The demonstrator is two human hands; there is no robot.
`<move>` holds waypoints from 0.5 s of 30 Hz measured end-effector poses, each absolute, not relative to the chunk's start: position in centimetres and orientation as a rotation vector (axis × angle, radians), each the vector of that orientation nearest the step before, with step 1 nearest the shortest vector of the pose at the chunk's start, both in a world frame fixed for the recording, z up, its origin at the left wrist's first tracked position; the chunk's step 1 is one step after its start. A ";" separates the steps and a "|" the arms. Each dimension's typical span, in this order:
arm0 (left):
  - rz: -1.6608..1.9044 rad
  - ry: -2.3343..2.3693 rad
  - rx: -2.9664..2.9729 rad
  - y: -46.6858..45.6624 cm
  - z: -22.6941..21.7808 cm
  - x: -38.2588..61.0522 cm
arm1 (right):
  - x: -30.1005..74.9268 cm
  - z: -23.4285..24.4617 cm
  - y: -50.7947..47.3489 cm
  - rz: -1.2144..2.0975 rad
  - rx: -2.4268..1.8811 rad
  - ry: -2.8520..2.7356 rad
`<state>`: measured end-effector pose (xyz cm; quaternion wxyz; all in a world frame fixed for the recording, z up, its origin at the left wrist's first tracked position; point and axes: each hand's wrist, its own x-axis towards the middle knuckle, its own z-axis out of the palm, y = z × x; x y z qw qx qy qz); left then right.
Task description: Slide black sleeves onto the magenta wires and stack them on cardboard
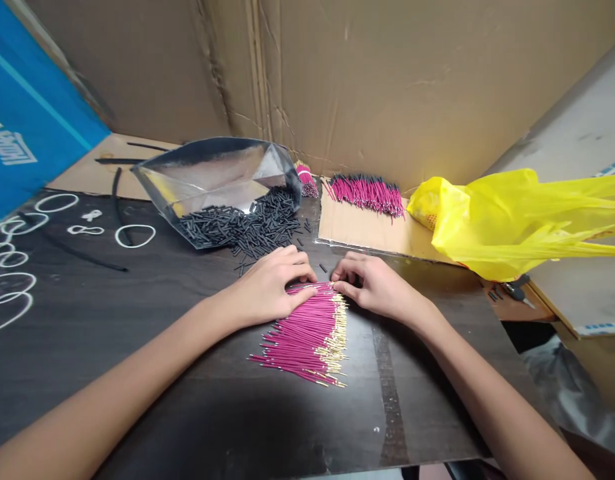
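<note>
A spread of magenta wires [300,333] with gold-coloured tips on the right lies on the dark table in front of me. My left hand [274,283] is closed over its far edge, thumb and fingers bent around the uppermost wires. At the gold end of those same wires, my right hand [370,283] is closed in a pinch; whatever its fingertips hold is hidden. Just beyond the gap between my hands lies a short black tube [322,268]. Many similar black tubes [267,217] spill from an open silvery bag [212,163] behind my left hand.
Magenta wires with black ends [367,193] lie on a cardboard sheet [357,230], near a banded wire bundle [306,179]. A yellow plastic bag [487,220] sits at right. White rubber bands [134,236] and black tubing [84,252] are at left. A cardboard wall [387,80] stands behind.
</note>
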<state>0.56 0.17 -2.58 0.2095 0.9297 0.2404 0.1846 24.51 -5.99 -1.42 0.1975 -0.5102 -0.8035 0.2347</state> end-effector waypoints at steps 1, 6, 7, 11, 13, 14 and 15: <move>0.517 0.675 2.568 0.2 -2.7 0.6 | 24.3 -1.4 -6.0 0.616 -1.432 -2.294; 0.530 0.690 2.512 0.3 -2.8 0.7 | 23.5 -1.4 -6.5 0.399 -1.499 -2.473; 0.527 0.693 2.510 0.2 -2.7 0.8 | 23.5 -1.3 -6.6 0.384 -1.508 -2.483; 0.485 0.708 2.504 -0.1 -2.3 1.1 | 23.7 -0.9 -6.7 0.456 -1.464 -2.453; 0.462 0.712 2.516 -0.3 -2.2 1.2 | 23.7 -0.8 -6.7 0.481 -1.440 -2.471; 0.449 0.711 2.531 -0.3 -2.1 1.2 | 23.6 -0.7 -6.7 0.470 -1.446 -2.492; 0.435 0.707 2.550 -0.4 -2.1 1.2 | 23.5 -0.7 -6.7 0.441 -1.460 -2.514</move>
